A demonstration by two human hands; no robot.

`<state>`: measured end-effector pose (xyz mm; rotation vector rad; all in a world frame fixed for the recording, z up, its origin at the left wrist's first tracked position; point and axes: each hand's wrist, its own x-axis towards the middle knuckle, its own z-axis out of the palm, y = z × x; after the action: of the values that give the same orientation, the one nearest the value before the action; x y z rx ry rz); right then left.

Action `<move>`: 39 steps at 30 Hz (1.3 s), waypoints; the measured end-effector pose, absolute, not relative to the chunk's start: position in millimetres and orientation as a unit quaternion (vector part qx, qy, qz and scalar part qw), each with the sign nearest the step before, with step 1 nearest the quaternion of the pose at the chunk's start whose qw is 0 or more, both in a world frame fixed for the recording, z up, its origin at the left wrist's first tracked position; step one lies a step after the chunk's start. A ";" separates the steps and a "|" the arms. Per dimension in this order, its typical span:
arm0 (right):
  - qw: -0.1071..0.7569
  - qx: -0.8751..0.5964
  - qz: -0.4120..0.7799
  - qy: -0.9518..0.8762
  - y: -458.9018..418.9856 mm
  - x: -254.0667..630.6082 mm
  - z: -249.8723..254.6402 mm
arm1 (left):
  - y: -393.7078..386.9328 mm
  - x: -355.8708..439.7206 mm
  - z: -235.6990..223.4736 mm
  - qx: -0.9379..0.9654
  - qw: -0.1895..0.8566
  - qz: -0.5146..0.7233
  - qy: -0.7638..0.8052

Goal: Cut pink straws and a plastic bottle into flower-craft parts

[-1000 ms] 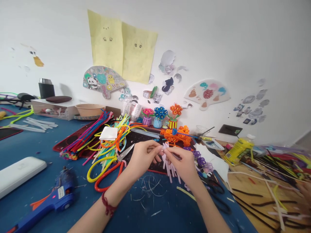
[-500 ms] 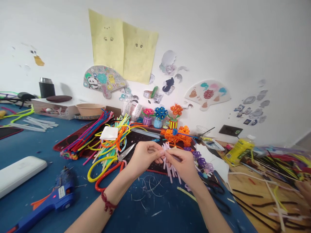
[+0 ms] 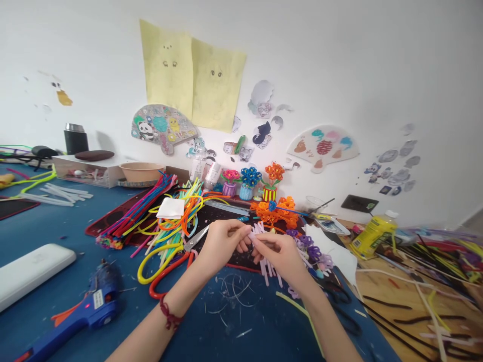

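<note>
My left hand (image 3: 229, 242) and my right hand (image 3: 278, 251) meet above the middle of the table, thumbs and forefingers pinched together. Between the fingertips is a short pale purple pipe cleaner (image 3: 252, 236); most of it is hidden by the fingers. Just beneath and behind my right hand lie several cut lilac pipe-cleaner pieces (image 3: 266, 275). Purple looped pipe-cleaner flowers (image 3: 312, 251) are to the right of that hand. Scissors with red and yellow handles (image 3: 151, 281) rest left of my left hand, their blades (image 3: 196, 239) partly behind it.
A blue glue gun (image 3: 94, 307) with a lit red light and a white case (image 3: 33, 271) lie at left. Bundled coloured pipe cleaners (image 3: 139, 211) stretch behind the scissors. Three small potted flowers (image 3: 249, 183) stand by the wall. At right are orange loops (image 3: 281, 213) and a yellow bottle (image 3: 373, 234).
My fingertips have shifted slightly on the pale purple piece, with a small gap now between the two hands' tips. The whole view has moved a little; the other things stay put.
</note>
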<state>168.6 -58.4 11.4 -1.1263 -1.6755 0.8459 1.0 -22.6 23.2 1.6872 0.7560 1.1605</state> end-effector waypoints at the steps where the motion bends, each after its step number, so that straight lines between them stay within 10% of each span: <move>1: 0.462 -0.453 0.375 -0.664 -57.1 168.9 10.7 | -22.0 0.3 24.3 0.685 0.460 0.477 0.302; 15: 0.455 -0.370 0.563 -0.583 -59.3 168.2 10.0 | -19.0 -5.2 22.0 0.713 0.482 0.438 0.258; 39: 0.554 -0.425 0.540 -0.471 -56.3 174.7 13.3 | -20.5 -6.5 25.7 0.751 0.455 0.344 0.331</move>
<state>174.7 -56.3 13.3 -1.0038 -1.1126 1.2758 -6.5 -20.5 25.7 1.8537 0.8168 0.8497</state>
